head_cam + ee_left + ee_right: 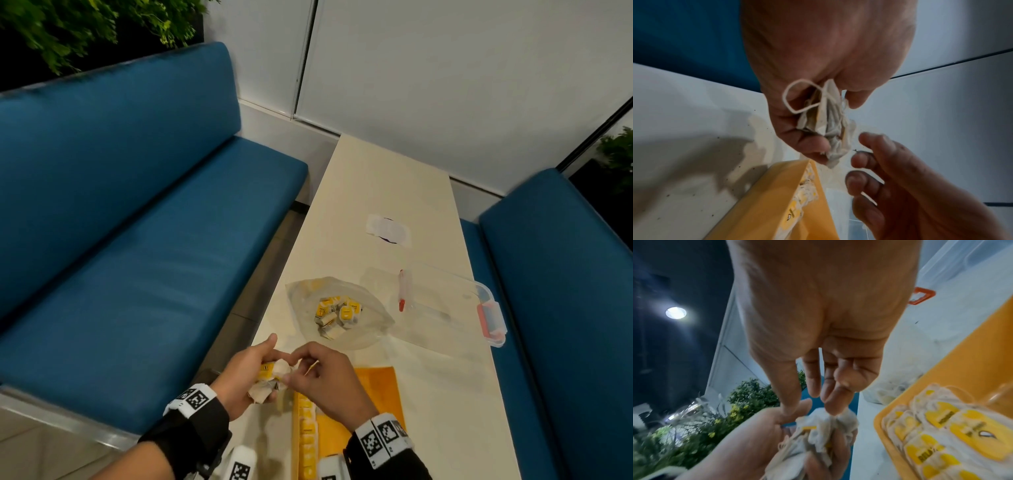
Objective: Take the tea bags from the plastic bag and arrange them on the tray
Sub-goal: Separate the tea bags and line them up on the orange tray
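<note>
My left hand (pixel 260 368) grips a crumpled bundle of tea bags (pixel 274 382) with white strings and yellow tags, just above the table's near left edge. My right hand (pixel 294 373) meets it from the right, thumb and fingertips pinching a tea bag at the top of the bundle (pixel 818 433). The left wrist view shows a string loop hanging from the bundle (pixel 830 129) in my left hand (pixel 835 120). The clear plastic bag (pixel 370 329) lies farther back, with several tea bags (pixel 337 313) inside. The orange tray (pixel 376 387) lies under my right hand, with a row of tea bags (pixel 306 431) along its left side.
A clear plastic box (pixel 445 301) with red latches stands right of the bag, near the table's right edge. A white paper scrap (pixel 387 229) lies farther back. Blue benches (pixel 137 240) flank the narrow cream table (pixel 428 394).
</note>
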The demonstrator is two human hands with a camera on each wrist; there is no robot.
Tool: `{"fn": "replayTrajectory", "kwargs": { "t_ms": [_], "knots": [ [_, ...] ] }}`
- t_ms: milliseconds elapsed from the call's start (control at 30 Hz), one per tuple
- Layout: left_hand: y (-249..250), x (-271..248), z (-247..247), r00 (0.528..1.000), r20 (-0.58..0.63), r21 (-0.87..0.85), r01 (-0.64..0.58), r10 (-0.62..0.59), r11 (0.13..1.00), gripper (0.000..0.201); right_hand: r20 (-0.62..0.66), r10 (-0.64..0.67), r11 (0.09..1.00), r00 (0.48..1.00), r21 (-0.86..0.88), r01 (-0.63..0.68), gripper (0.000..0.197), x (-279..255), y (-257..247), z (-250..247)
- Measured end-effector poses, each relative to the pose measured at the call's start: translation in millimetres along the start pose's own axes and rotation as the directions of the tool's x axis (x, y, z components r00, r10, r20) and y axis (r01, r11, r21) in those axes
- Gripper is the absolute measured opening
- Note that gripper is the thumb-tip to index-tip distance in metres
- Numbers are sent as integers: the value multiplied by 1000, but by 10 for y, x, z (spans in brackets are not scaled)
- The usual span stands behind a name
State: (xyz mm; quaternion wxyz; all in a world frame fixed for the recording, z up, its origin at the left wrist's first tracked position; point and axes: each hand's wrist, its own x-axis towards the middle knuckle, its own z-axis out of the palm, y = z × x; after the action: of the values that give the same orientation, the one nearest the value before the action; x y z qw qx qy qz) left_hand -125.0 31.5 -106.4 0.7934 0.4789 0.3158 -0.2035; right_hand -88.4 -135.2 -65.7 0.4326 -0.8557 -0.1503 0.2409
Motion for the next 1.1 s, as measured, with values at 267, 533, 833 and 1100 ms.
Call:
{"fn": "replayTrajectory", "kwargs": {
  "t_ms": [267,533,833,1100],
  "knots": [
    [48,5,26,998,37,55,-59,57,997,49,-115,-31,992,993,-126,16,9,85,2,112],
    [48,-57,-16,964,153,161,-241,217,957,23,-173,57,994,983,107,-39,6,101,33,-47],
    [-9,45,-79,948,172,275,-305,266,912,16,-137,127,951,982,298,-82,8,67,24,-157],
    [-28,52,-171,951,175,211,-289,255,934,28,-103,62,923,993,384,-18,9,18,-40,-389]
  ]
}}
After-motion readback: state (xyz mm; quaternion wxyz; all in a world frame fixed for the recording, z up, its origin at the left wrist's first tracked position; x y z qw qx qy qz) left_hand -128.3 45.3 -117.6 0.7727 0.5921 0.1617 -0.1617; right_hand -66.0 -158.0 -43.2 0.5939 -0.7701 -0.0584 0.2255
